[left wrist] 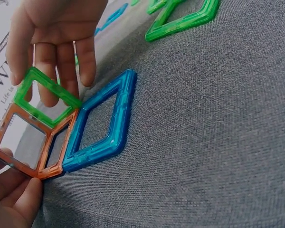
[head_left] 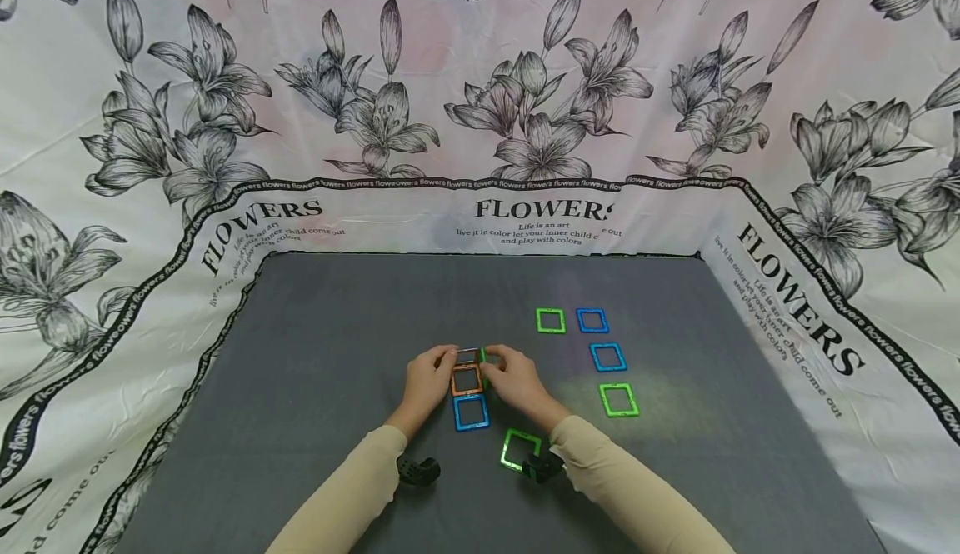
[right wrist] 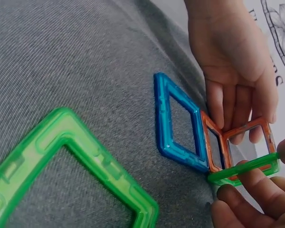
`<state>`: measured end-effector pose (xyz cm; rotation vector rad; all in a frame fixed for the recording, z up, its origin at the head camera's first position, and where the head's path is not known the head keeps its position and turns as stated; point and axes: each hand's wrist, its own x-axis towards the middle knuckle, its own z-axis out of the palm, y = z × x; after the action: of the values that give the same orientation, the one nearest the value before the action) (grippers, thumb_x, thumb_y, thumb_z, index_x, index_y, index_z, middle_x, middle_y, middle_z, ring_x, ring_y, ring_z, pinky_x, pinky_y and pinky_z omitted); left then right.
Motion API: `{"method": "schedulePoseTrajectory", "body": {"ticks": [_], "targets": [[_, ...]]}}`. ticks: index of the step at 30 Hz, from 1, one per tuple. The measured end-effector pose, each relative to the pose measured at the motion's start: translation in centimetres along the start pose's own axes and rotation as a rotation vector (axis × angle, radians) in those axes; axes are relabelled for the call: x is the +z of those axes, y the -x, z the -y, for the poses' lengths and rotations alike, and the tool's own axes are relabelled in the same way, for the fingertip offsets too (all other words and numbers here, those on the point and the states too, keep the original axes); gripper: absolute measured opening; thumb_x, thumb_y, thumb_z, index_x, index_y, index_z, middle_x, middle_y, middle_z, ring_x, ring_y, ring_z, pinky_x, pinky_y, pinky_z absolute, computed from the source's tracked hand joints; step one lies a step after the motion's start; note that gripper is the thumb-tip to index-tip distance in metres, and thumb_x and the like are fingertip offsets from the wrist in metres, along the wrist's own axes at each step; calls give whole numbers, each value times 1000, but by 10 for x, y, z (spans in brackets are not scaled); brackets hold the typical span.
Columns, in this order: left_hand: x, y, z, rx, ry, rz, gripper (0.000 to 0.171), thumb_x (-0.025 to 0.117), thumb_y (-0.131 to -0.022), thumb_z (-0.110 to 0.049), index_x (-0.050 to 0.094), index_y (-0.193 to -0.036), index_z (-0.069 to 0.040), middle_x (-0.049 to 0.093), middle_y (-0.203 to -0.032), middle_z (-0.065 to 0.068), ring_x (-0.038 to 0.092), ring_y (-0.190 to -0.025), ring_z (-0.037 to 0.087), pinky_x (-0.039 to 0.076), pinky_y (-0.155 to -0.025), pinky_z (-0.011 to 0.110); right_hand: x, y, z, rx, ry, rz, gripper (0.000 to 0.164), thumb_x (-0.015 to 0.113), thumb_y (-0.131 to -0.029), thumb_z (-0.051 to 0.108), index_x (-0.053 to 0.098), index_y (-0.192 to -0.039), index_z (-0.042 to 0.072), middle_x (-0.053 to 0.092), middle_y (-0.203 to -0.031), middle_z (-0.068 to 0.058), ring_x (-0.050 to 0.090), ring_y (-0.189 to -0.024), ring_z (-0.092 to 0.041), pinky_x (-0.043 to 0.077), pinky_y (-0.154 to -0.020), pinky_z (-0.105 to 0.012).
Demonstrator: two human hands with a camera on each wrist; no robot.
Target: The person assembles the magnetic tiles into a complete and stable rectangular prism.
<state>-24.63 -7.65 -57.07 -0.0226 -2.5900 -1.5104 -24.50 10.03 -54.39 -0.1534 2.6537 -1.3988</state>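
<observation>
An orange square frame tile (head_left: 454, 381) lies flat on the grey cloth, edge to edge with a blue square frame tile (left wrist: 118, 118) on its near side. A second orange tile (left wrist: 16, 166) stands up from the flat one's far edge. My left hand (head_left: 431, 383) grips this upright tile, thumb in front and fingers behind. With thumb and fingers my right hand (head_left: 517, 383) pinches a green square tile (left wrist: 54, 88), which stands on edge along the right side of the flat orange tile, its corner close to the upright one.
One green tile (head_left: 506, 448) lies by the right wrist, partly covered by a black wrist strap (head_left: 543, 467). Further right lie several loose tiles, among them a blue one (head_left: 609, 368) and a green one (head_left: 623, 413). A flower-printed curtain (head_left: 540, 221) borders the grey table (head_left: 337, 312).
</observation>
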Motion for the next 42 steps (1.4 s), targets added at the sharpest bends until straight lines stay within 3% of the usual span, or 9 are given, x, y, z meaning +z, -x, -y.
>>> {"method": "schedulePoseTrajectory", "body": {"ticks": [6,9,14,16,18,21,25,30,42], "targets": [[-4,4,2,-5,55,27,36,56,-105,-26,68,-131,-4,74,-120,15,70,-107,32,56,-93,52,-1,0,0,32,-75,22,40,62,-100,17,61,-138,3,76,-104,-16,72,-83,-23,54,-65,-32],[-7,10,1,67,68,-29,34,58,-104,-21,66,-131,-2,72,-119,16,69,-106,32,56,-91,52,-2,-3,-1,85,-140,32,41,63,-99,15,61,-138,4,77,-103,-15,72,-88,-23,55,-68,-33],[-6,28,-4,457,-8,-206,19,67,-92,-1,72,-110,1,70,-108,16,67,-96,28,57,-81,45,-4,-9,0,167,-251,22,43,65,-95,13,63,-137,3,74,-117,-19,71,-96,-24,59,-73,-34],[-2,40,-8,646,-55,-199,17,70,-86,4,73,-102,-1,71,-102,12,66,-91,24,57,-78,40,-5,-10,0,187,-275,19,44,65,-93,13,64,-136,3,71,-122,-20,71,-94,-24,60,-73,-35],[4,54,-14,802,-112,-105,16,71,-84,3,74,-98,-5,71,-99,8,66,-90,20,56,-79,33,-6,-11,0,205,-300,21,43,64,-94,12,64,-136,3,70,-124,-20,71,-92,-22,60,-75,-35],[15,75,-23,931,-222,136,12,72,-87,-5,75,-98,-10,72,-104,4,67,-96,16,56,-86,27,-9,-10,-2,215,-323,40,41,62,-98,12,62,-137,4,71,-119,-19,70,-90,-20,60,-78,-37],[29,93,-33,929,-381,420,14,69,-94,-14,75,-106,-13,69,-125,8,66,-120,20,52,-105,30,-12,-9,-3,221,-350,79,40,60,-100,11,61,-139,5,72,-116,-18,70,-88,-18,60,-81,-40],[37,97,-39,872,-587,574,23,68,-97,-21,72,-117,-12,58,-146,12,55,-139,26,47,-113,34,-17,-7,-5,234,-359,129,41,59,-100,10,60,-141,6,70,-123,-18,71,-92,-19,61,-85,-42],[30,100,-36,883,-552,530,28,71,-95,-22,73,-122,-17,68,-128,5,64,-117,17,53,-101,30,-28,0,-14,225,-392,140,43,58,-99,7,57,-142,1,72,-118,-24,69,-84,-16,62,-81,-43]]}}
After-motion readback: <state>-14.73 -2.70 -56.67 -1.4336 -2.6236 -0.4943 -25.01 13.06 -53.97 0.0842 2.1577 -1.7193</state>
